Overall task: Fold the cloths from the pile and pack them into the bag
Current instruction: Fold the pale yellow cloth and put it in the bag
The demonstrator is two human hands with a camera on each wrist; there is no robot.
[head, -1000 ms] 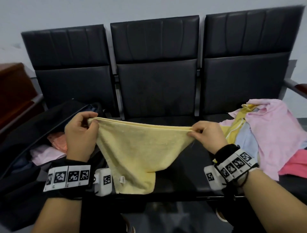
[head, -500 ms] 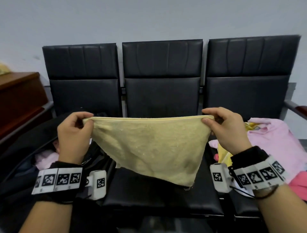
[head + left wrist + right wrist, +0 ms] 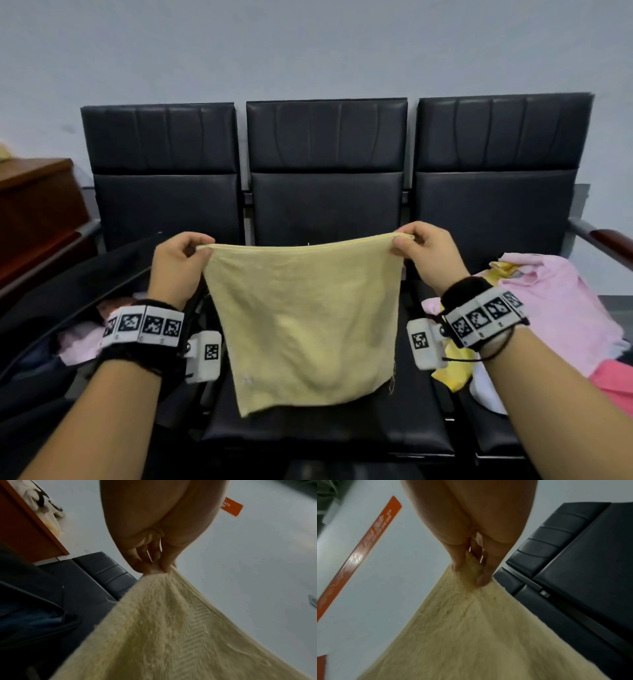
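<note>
Each hand's grip pinches a yellow towel corner above black seats; grey wall behind

Waiting room — 3 linked black seats.

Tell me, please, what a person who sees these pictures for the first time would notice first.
First, the yellow towel, held up flat over the middle seat, with the left hand and the right hand each pinching one top corner. Next, the pile of pink and yellow cloths on the right seat, and the open black bag on the left seat.
</note>
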